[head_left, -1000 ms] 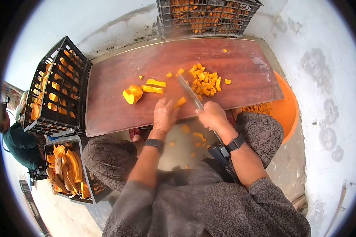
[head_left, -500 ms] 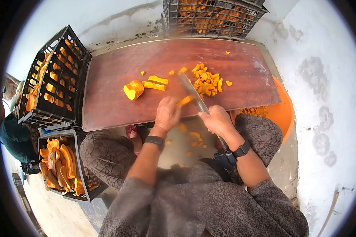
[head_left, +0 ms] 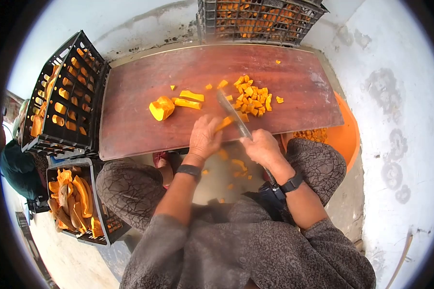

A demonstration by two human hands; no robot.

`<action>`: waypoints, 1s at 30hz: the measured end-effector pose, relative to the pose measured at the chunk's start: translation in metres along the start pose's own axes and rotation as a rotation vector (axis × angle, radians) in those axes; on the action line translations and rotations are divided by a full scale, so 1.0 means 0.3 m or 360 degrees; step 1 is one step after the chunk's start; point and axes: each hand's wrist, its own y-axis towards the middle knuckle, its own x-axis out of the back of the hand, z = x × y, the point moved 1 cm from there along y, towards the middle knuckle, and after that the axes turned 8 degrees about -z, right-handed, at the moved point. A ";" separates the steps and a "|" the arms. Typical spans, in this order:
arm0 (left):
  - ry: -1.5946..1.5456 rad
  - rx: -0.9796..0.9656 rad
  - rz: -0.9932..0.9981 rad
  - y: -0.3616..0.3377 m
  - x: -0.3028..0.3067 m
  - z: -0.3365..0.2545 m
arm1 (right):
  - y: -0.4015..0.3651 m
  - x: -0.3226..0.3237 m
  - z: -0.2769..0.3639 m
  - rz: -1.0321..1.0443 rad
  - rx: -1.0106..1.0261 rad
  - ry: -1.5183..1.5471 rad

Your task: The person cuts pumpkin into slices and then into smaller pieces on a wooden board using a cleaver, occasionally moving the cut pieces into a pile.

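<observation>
My right hand [head_left: 264,148] is closed around the handle of a knife [head_left: 234,111], whose broad blade points away from me over the board's near edge. A pumpkin strip [head_left: 223,124] sticks out from the fingers of my left hand [head_left: 205,137], with its free end at the blade. Just beyond the blade lies a loose heap of pumpkin cubes [head_left: 252,98]. Left of it are two longer pumpkin strips [head_left: 190,99] and a thick pumpkin chunk [head_left: 162,109]. They all rest on the reddish wooden board [head_left: 135,130].
Black crates with pumpkin pieces stand at the left [head_left: 67,96], lower left [head_left: 89,168] and back [head_left: 260,21]. An orange tub [head_left: 348,129] with cut pumpkin sits under the board's right end. Scraps lie on the floor between my legs. A white wall [head_left: 395,106] is at the right.
The knife blade has shifted slightly at the strip, and a small piece now shows beside the blade near the heap. My left hand still holds the strip in almost the same spot.
</observation>
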 end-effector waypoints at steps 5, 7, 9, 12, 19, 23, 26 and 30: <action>0.0124 0.0024 0.0014 -0.004 -0.009 -0.001 | -0.014 0.020 0.029 -0.0009 0.0015 -0.0074; 0.0115 0.0037 0.0008 -0.005 -0.013 -0.001 | -0.027 0.043 0.044 -0.0005 0.0041 -0.0124; 0.0107 0.0056 0.0002 -0.005 -0.016 0.000 | -0.032 0.050 0.047 0.0004 0.0069 -0.0177; 0.0105 0.0059 0.0000 -0.007 -0.019 0.001 | -0.038 0.052 0.039 -0.0004 0.0076 -0.0142; 0.0052 0.0075 -0.0006 -0.005 -0.010 0.001 | -0.029 0.061 0.028 0.0060 -0.0053 -0.0093; 0.0016 0.0134 0.0056 0.000 -0.009 0.008 | -0.018 0.059 0.018 0.0089 -0.0159 -0.0065; 0.0080 0.0127 0.0109 0.001 0.000 -0.005 | -0.021 0.042 0.009 0.0126 -0.0142 -0.0035; 0.0090 0.0097 0.0074 -0.004 -0.007 -0.005 | -0.028 0.033 0.005 0.0071 -0.0070 -0.0019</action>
